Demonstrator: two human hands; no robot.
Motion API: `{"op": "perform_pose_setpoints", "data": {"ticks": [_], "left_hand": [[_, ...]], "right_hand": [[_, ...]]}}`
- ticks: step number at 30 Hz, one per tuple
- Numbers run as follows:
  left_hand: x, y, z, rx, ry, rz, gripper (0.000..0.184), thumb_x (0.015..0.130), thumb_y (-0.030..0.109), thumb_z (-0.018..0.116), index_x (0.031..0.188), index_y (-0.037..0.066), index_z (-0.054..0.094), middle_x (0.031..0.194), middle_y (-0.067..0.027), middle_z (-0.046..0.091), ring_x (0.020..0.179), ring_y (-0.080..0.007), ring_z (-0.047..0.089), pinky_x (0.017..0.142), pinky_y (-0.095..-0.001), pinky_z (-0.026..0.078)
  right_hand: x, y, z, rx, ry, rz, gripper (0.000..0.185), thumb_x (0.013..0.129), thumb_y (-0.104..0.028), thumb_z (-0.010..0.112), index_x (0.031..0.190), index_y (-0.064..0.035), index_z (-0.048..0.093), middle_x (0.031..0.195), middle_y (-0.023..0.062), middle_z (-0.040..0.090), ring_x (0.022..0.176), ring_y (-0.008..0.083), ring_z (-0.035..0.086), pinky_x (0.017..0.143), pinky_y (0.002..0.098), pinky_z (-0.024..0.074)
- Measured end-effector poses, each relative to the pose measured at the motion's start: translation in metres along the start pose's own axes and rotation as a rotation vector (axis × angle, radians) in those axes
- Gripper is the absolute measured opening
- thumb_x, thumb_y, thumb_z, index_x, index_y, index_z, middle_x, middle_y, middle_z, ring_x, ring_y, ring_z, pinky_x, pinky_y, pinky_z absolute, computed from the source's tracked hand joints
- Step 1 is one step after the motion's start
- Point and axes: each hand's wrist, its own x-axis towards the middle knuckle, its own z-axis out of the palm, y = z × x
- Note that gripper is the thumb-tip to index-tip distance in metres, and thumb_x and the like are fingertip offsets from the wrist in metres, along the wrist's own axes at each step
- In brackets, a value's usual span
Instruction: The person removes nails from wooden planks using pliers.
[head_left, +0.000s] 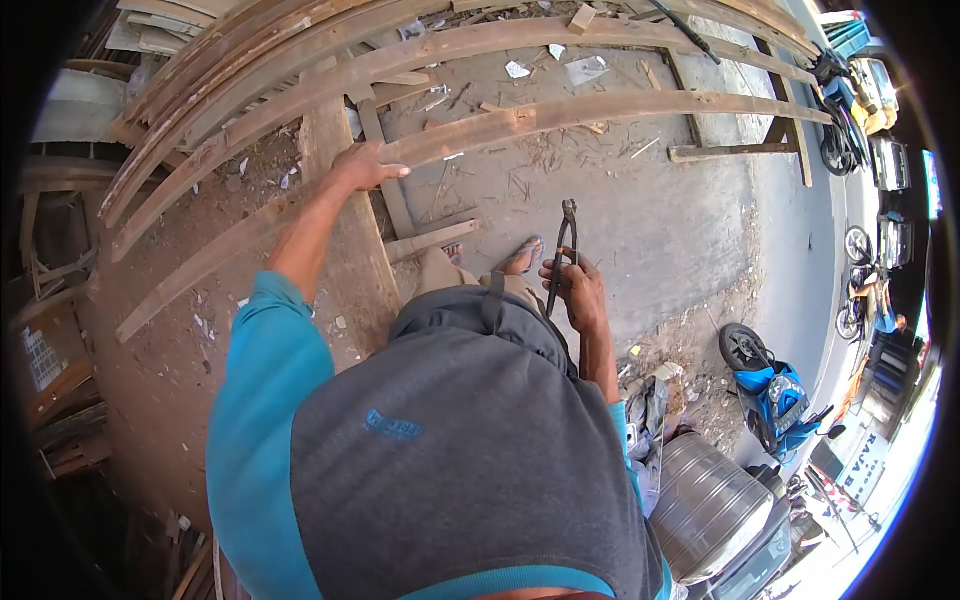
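My left hand is closed over a long wooden beam, with the thumb lying along its near side and the other fingers partly hidden. This beam rests across crosspieces at about waist height. In my right hand is a pair of pincers, held by the dark handles with the metal jaws pointing up and away from me. The pincers are apart from the wood, to the right of my body.
More long beams run parallel beyond the first. A wide plank crosses below my left arm. Nails and wood scraps litter the concrete floor. To the right are a metal drum, a blue motorbike and a road.
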Motion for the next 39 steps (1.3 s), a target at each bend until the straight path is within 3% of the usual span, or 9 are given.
{"op": "perform_pose_setpoints", "data": {"ticks": [3, 5, 8, 12, 17, 20, 36, 38, 39], "left_hand": [[-0.029, 0.024, 0.010, 0.116, 0.108, -0.084, 0.078, 0.073, 0.054, 0.087, 0.124, -0.001, 0.068, 0.135, -0.0244, 0.064, 0.129, -0.0381, 0.060, 0.104, -0.0485, 0.049], [-0.033, 0.017, 0.037, 0.372, 0.301, 0.054, 0.069, 0.074, 0.047, 0.088, 0.123, 0.003, 0.068, 0.123, -0.0237, 0.070, 0.118, -0.0375, 0.066, 0.098, -0.0515, 0.051], [-0.042, 0.002, 0.058, 0.331, 0.325, 0.211, 0.063, 0.077, 0.039, 0.085, 0.129, 0.008, 0.066, 0.112, -0.0206, 0.071, 0.113, -0.0388, 0.066, 0.098, -0.0506, 0.051], [-0.030, -0.008, 0.061, 0.083, 0.131, 0.134, 0.059, 0.080, 0.027, 0.082, 0.134, 0.012, 0.062, 0.113, -0.0172, 0.066, 0.113, -0.0396, 0.062, 0.102, -0.0483, 0.048], [-0.053, 0.002, 0.086, 0.182, 0.378, 0.211, 0.070, 0.078, 0.012, 0.083, 0.144, 0.017, 0.058, 0.118, -0.0136, 0.060, 0.113, -0.0361, 0.058, 0.099, -0.0470, 0.044], [-0.056, 0.000, 0.104, 0.238, 0.516, 0.238, 0.078, 0.078, 0.009, 0.081, 0.150, 0.021, 0.054, 0.116, -0.0127, 0.060, 0.114, -0.0344, 0.059, 0.096, -0.0488, 0.045], [-0.056, -0.002, 0.127, 0.294, 0.661, 0.209, 0.079, 0.077, 0.007, 0.079, 0.150, 0.021, 0.053, 0.117, -0.0107, 0.057, 0.115, -0.0312, 0.055, 0.097, -0.0471, 0.041], [-0.055, -0.001, 0.127, 0.314, 0.732, 0.235, 0.053, 0.093, 0.012, 0.059, 0.145, 0.020, 0.059, 0.110, -0.0099, 0.058, 0.107, -0.0293, 0.058, 0.096, -0.0459, 0.042], [-0.055, -0.001, 0.127, 0.310, 0.732, 0.232, 0.053, 0.093, 0.012, 0.059, 0.145, 0.020, 0.059, 0.110, -0.0099, 0.058, 0.107, -0.0293, 0.058, 0.096, -0.0459, 0.042]], "right_hand": [[-0.006, -0.020, 0.020, -0.049, -0.086, 0.010, 0.046, 0.097, -0.016, 0.052, 0.136, 0.0089, 0.054, 0.114, 0.0199, 0.069, 0.098, 0.0274, 0.073, 0.085, 0.0377, 0.0609], [-0.008, -0.033, 0.035, -0.049, -0.115, 0.023, 0.046, 0.098, -0.016, 0.051, 0.137, 0.0089, 0.053, 0.115, 0.0200, 0.069, 0.099, 0.0276, 0.073, 0.085, 0.0378, 0.0608], [0.000, -0.041, 0.052, -0.046, -0.160, 0.054, 0.046, 0.099, -0.013, 0.050, 0.139, 0.0095, 0.050, 0.117, 0.0212, 0.067, 0.101, 0.0285, 0.072, 0.086, 0.0389, 0.0611], [-0.006, -0.048, 0.081, -0.041, -0.207, 0.140, 0.044, 0.098, -0.006, 0.045, 0.139, 0.0090, 0.050, 0.119, 0.0233, 0.067, 0.105, 0.0302, 0.071, 0.087, 0.0412, 0.0622], [-0.010, -0.045, 0.109, -0.076, -0.253, 0.196, 0.042, 0.100, -0.008, 0.045, 0.138, 0.0079, 0.051, 0.120, 0.0236, 0.068, 0.107, 0.0307, 0.071, 0.090, 0.0420, 0.0626], [-0.012, -0.039, 0.117, -0.089, -0.264, 0.223, 0.042, 0.100, -0.008, 0.045, 0.139, 0.0077, 0.051, 0.121, 0.0243, 0.067, 0.110, 0.0318, 0.070, 0.091, 0.0428, 0.0624], [0.002, -0.034, 0.126, 0.119, -0.356, 0.346, 0.046, 0.102, -0.010, 0.047, 0.146, 0.0057, 0.043, 0.125, 0.0256, 0.066, 0.110, 0.0361, 0.070, 0.095, 0.0483, 0.0596], [0.006, -0.036, 0.125, 0.139, -0.377, 0.377, 0.047, 0.102, -0.011, 0.046, 0.147, 0.0048, 0.042, 0.126, 0.0260, 0.065, 0.111, 0.0364, 0.070, 0.096, 0.0485, 0.0594], [0.007, -0.037, 0.125, 0.163, -0.397, 0.408, 0.048, 0.102, -0.011, 0.046, 0.148, 0.0040, 0.040, 0.128, 0.0263, 0.065, 0.112, 0.0367, 0.069, 0.096, 0.0487, 0.0592]]}}
